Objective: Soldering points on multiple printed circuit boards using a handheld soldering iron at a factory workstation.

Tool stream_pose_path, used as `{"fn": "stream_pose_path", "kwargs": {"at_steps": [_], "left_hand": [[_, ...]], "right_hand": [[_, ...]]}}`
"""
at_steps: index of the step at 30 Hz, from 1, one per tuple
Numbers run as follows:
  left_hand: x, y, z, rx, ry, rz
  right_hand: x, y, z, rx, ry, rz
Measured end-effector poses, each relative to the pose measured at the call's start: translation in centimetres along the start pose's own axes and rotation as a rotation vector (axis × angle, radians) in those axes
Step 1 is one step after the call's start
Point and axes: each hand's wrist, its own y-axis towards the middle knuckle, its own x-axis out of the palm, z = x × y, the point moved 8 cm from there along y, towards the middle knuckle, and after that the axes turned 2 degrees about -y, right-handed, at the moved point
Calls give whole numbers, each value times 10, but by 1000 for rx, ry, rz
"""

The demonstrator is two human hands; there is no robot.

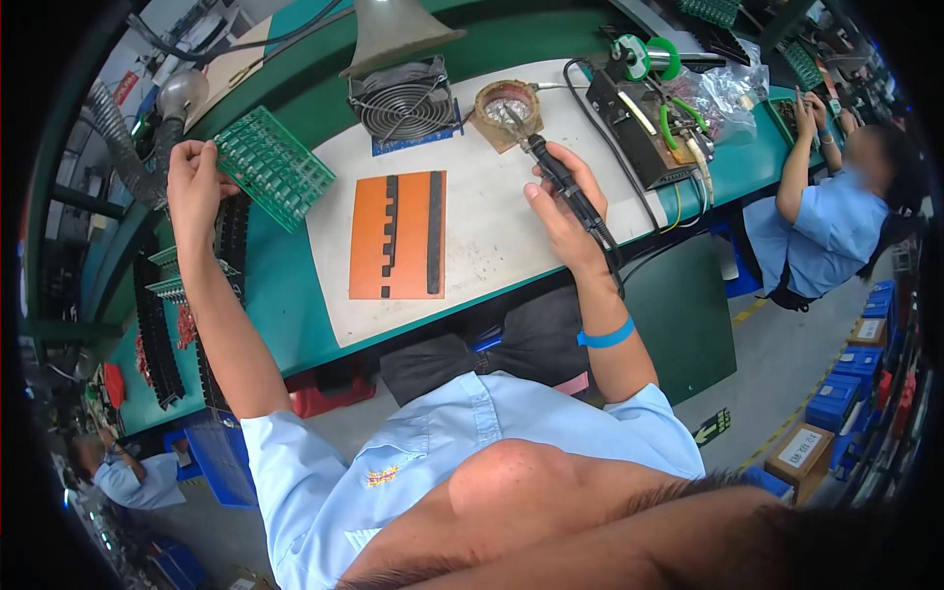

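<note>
Between the fingers and thumb of my left hand (pixel 197 177) is the edge of a green circuit board panel (pixel 274 169), held tilted above the bench's left side. My right hand (pixel 572 211) grips a black soldering iron (pixel 562 184). The iron's tip reaches into a round, worn tip-cleaning dish (pixel 508 106) on a brown base at the back of the white mat. An orange board fixture (pixel 411 236) with two dark strips, one notched, lies flat on the mat between my hands.
Behind the fixture stands a fan (pixel 405 108) below a fume hood (pixel 398 34). A soldering station (pixel 639 123) with a solder spool (pixel 644 57) sits at the back right. Black racks (pixel 157 329) hold boards at the left. A co-worker (pixel 826 216) sits at the far right.
</note>
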Motion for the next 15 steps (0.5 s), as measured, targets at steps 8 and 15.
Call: {"fn": "stream_pose_path", "kwargs": {"at_steps": [8, 15], "left_hand": [[-1, 97, -82, -233, -380, 226], [83, 2, 10, 178, 254, -238]], "right_hand": [[12, -1, -5, 37, -11, -33], [0, -3, -9, 23, -59, 33]]}}
